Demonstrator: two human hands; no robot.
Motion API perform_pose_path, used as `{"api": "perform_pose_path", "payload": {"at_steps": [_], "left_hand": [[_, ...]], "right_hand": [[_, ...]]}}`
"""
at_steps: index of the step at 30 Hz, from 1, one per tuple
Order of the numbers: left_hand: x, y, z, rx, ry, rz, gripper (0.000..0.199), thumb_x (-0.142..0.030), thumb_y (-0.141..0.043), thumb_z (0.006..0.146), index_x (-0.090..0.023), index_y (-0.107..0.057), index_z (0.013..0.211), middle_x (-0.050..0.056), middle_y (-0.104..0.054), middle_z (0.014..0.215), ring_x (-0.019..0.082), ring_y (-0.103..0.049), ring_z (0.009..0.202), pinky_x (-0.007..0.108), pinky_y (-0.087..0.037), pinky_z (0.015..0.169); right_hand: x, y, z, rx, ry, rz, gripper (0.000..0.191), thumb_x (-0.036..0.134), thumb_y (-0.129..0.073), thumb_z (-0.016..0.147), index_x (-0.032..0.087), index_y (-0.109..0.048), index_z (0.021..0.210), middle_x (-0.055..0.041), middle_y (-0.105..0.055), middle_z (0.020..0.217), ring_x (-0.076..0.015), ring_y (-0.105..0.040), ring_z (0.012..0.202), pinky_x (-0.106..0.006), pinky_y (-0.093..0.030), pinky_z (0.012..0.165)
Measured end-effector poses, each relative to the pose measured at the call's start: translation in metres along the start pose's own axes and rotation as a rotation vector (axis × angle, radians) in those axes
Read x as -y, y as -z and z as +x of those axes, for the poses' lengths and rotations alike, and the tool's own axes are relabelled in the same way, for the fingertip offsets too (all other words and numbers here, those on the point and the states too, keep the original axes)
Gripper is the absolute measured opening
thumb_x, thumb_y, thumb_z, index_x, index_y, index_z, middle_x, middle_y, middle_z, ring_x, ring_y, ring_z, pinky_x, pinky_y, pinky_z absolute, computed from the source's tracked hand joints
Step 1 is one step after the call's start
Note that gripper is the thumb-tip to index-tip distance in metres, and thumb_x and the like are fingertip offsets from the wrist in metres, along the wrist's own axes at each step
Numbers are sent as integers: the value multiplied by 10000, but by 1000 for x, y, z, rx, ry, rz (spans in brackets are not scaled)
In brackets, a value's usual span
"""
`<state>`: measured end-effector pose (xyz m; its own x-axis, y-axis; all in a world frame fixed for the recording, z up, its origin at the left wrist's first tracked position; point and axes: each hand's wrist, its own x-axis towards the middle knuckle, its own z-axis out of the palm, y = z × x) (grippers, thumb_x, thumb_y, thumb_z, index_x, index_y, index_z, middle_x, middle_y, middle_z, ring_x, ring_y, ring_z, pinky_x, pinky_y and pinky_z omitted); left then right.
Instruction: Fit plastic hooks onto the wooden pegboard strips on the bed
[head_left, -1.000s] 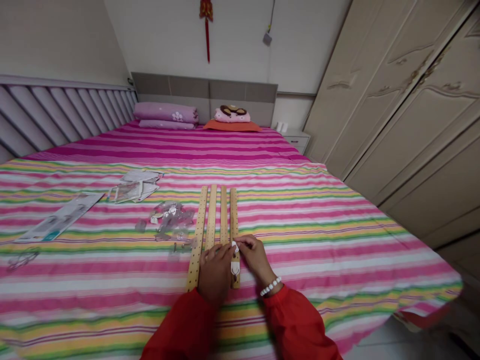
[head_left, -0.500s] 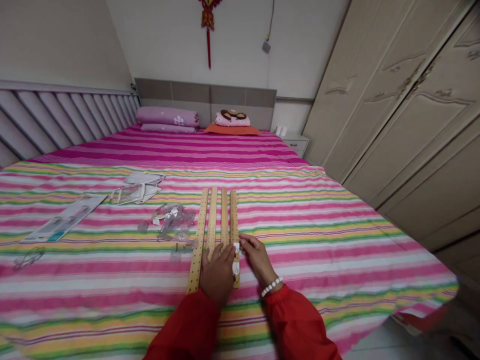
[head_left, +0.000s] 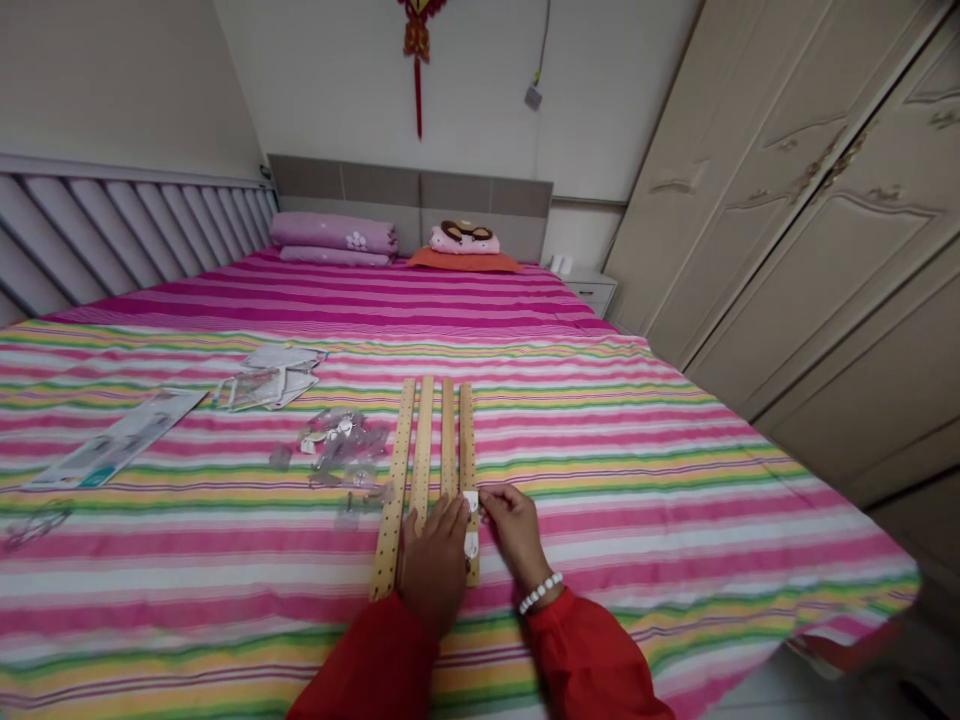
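Observation:
Four wooden strips with small holes lie side by side on the striped bedspread, among them the leftmost strip and the rightmost strip. My left hand rests flat over the lower part of the middle strips, its fingers extended and its fingertips beside a white hook piece. A second white piece sits lower on the rightmost strip. To the right, my right hand has its thumb and index finger pinched at the upper white piece's edge; what is between them is too small to make out.
Clear plastic pieces lie scattered left of the strips. Farther left are plastic packets, a long packaging card and a thin looped item. Folded bedding lies by the headboard; a wardrobe stands at right.
My right hand has moved slightly down, its fingertips still close to the upper white piece. My left hand stays over the strips, and the view has shifted slightly.

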<state>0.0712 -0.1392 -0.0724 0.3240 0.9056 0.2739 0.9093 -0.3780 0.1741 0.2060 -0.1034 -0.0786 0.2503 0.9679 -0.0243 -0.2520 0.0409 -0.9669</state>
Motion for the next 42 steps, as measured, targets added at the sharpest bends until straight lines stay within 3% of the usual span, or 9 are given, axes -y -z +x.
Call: {"api": "perform_pose_path", "payload": {"at_steps": [9, 21, 24, 27, 31, 37, 42], "left_hand": [[-4, 14, 5, 107, 84, -64, 544, -82, -394, 814, -251, -512, 1318, 36, -523, 1383, 227, -430, 1299, 476, -297, 1017], [-6, 16, 5, 102, 95, -92, 576, -55, -363, 804, -268, -510, 1318, 32, -511, 1392, 221, -439, 1292, 473, -298, 1010], [-5, 17, 5, 112, 77, -96, 590, -47, -366, 797, -274, -495, 1326, 26, -504, 1398, 223, -436, 1294, 506, -283, 1028], [-4, 19, 5, 110, 63, -98, 580, -41, -362, 801, -274, -512, 1311, 31, -522, 1382, 241, -433, 1294, 555, -256, 1048], [-4, 22, 5, 89, 33, -83, 552, -66, -394, 815, -265, -511, 1317, 58, -544, 1358, 272, -419, 1301, 596, -235, 1065], [-4, 19, 5, 90, 6, -113, 448, -153, -454, 859, -251, -536, 1289, 80, -573, 1327, 279, -422, 1301, 620, -163, 1102], [-2, 18, 8, 110, 18, -121, 488, -152, -469, 845, -259, -502, 1320, 87, -549, 1351, 283, -404, 1315, 628, -212, 1082]], "right_hand": [[2, -2, -5, 11, 83, -87, 139, 331, -714, 657, 200, -676, 684, 1, -633, 624, -153, -554, 576, -281, -459, 553], [2, -2, -5, 26, 155, -193, 160, 365, -688, 700, 209, -667, 672, -13, -642, 669, -175, -576, 641, -297, -477, 614], [5, -3, -8, 45, 172, -212, 154, 357, -652, 750, 206, -679, 761, -20, -654, 719, -180, -587, 680, -305, -482, 650], [8, -4, -14, 75, 284, -334, 202, 358, -591, 827, 208, -704, 901, -49, -657, 842, -195, -590, 791, -322, -477, 730], [11, -7, -22, 137, 415, -565, 274, 367, -479, 914, 224, -702, 846, -44, -593, 768, -204, -547, 793, -335, -451, 748], [10, -7, -24, 234, 446, -726, 263, 347, -421, 946, 242, -661, 976, -61, -580, 861, -212, -551, 813, -343, -461, 763], [11, -6, -13, 253, 486, -814, 282, 379, -420, 943, 232, -653, 879, -63, -599, 828, -215, -559, 796, -341, -454, 748]]}}
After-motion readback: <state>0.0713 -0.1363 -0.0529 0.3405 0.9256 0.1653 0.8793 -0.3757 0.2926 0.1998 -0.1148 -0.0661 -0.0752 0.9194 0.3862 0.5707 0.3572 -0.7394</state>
